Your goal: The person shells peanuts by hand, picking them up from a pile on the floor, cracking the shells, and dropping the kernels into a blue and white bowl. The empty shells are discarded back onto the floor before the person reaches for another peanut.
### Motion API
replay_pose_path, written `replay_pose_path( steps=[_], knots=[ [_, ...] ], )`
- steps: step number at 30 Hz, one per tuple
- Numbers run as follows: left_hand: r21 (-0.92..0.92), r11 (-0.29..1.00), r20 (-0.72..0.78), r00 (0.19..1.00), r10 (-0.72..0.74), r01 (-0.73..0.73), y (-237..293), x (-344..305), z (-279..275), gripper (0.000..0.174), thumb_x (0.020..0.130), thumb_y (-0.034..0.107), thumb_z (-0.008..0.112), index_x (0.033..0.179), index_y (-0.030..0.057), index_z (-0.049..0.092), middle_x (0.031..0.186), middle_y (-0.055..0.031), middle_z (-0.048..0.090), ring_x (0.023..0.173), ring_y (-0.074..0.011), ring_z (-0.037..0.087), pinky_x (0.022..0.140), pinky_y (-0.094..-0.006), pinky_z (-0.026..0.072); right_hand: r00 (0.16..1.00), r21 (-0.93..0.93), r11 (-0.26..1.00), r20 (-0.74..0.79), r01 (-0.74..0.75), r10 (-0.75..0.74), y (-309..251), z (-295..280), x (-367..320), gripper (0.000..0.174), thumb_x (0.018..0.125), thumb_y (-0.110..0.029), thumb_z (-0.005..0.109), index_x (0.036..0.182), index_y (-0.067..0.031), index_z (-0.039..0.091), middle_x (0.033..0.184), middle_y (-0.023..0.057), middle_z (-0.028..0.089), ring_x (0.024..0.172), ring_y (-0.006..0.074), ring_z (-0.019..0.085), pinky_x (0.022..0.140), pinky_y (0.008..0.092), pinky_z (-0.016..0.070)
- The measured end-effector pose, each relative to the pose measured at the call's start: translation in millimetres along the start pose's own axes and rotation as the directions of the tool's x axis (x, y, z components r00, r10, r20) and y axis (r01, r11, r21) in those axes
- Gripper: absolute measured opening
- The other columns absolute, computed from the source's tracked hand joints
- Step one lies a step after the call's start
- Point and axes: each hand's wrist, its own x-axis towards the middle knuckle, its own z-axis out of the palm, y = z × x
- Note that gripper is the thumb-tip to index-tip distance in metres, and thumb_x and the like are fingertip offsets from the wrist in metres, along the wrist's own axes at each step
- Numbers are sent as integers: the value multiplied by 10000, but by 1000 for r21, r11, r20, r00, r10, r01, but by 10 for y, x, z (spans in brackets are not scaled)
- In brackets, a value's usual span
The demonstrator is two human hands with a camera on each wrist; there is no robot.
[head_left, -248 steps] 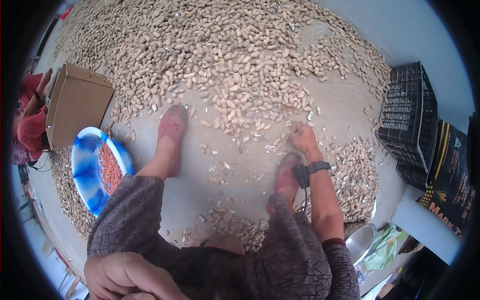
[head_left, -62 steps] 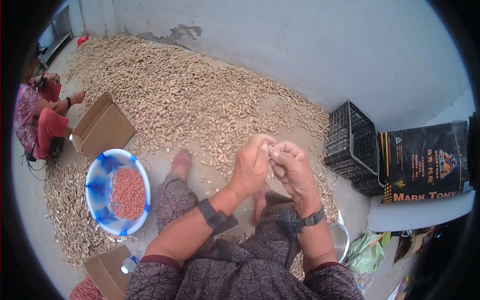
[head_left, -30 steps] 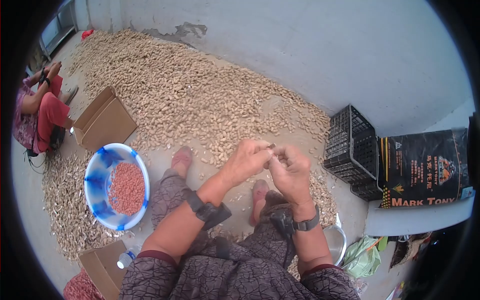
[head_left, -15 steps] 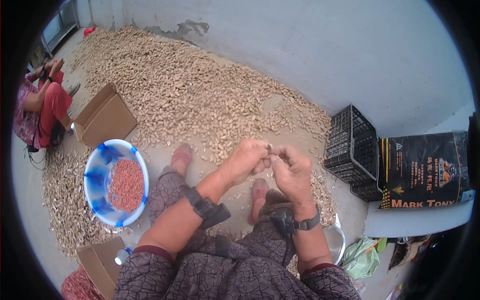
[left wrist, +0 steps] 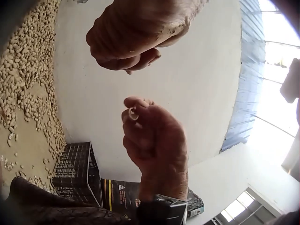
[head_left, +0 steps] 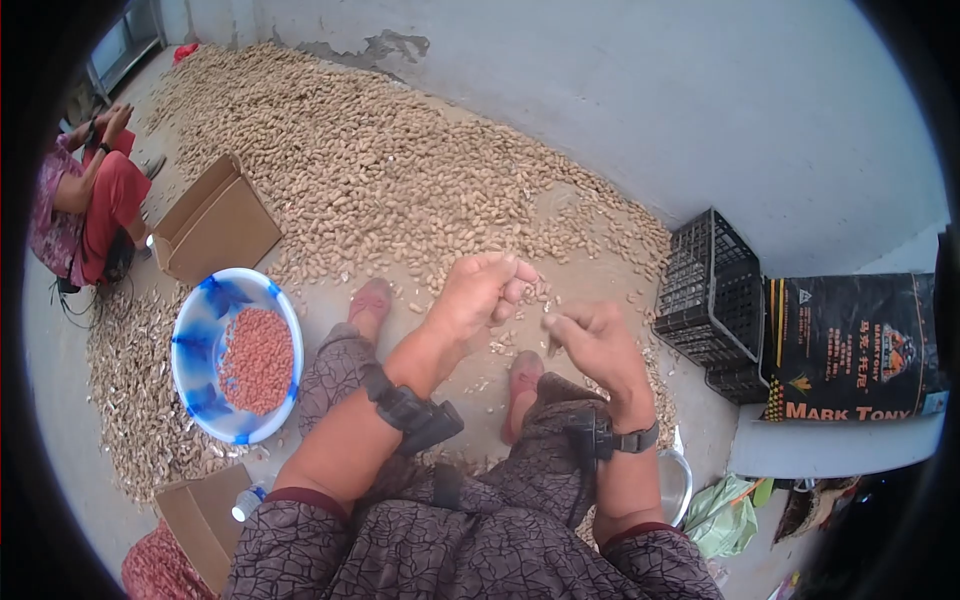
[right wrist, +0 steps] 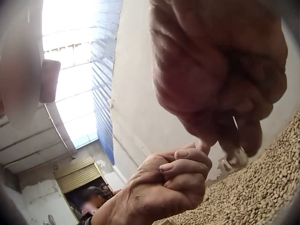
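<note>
My left hand is raised over the floor, fingers curled in toward the palm; whatever lies inside them is hidden. In the right wrist view its curled fingers show from the side. A short gap to the right in the head view, my right hand pinches a broken peanut shell between thumb and fingers. The pale shell also sticks out below the right fingertips in the right wrist view. Unshelled peanuts lie in a wide heap beyond both hands.
A blue-and-white basin of shelled peanuts stands left, with empty shells around it. A cardboard box and another person are farther left. Black crates, a printed sack and a metal bowl are right.
My hands, earlier together fingertip to fingertip over a peanut, have parted. The left moved up and left; the right moved slightly right and down with the shell. The view has shifted slightly.
</note>
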Motion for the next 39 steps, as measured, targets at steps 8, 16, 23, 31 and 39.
replay_pose_path(
  steps=[8, 16, 23, 31, 39],
  knots=[
    [225, 974, 117, 991, -60, 33, 5, -112, 67, 203, 863, 148, 482, 920, -21, 578, 586, 19, 496, 438, -33, 428, 373, -155, 322, 952, 388, 892, -98, -232, 290, -240, -3, 48, 634, 895, -490, 254, 882, 54, 578, 564, 50, 529, 367, 55, 336, 362, 209, 273],
    [453, 884, 196, 980, 32, -120, -31, -221, 318, 198, 812, 97, 515, 937, -30, 603, 671, -2, 552, 501, -30, 452, 411, -180, 361, 929, 474, 838, -102, -270, 356, -166, 157, 137, 624, 889, -511, 247, 924, 32, 553, 613, 44, 541, 402, 69, 388, 350, 199, 299],
    [601, 710, 257, 930, 261, -366, -110, -176, 242, 139, 787, 65, 513, 852, -9, 612, 700, -17, 585, 514, -21, 473, 423, -176, 376, 939, 455, 858, -117, -237, 322, -270, 191, 121, 632, 891, -513, 229, 877, 20, 568, 622, 32, 540, 439, 65, 427, 362, 193, 320],
    [126, 977, 107, 982, 159, -172, -39, -106, 164, 128, 825, 119, 517, 789, 0, 548, 631, -5, 534, 449, -36, 446, 374, -155, 325, 991, 567, 823, -88, -35, 103, -401, 52, -21, 320, 878, -261, 459, 1006, 25, 524, 756, 58, 576, 522, 65, 523, 421, 168, 405],
    [-98, 995, 101, 995, 19, -9, -87, -58, 87, 175, 853, 168, 486, 803, 9, 538, 638, -24, 526, 444, -38, 439, 322, -146, 255, 956, 346, 928, -292, 142, -37, -319, 209, -67, 136, 790, -21, 567, 918, 16, 590, 763, 35, 602, 605, 54, 534, 547, 185, 459]
  ],
)
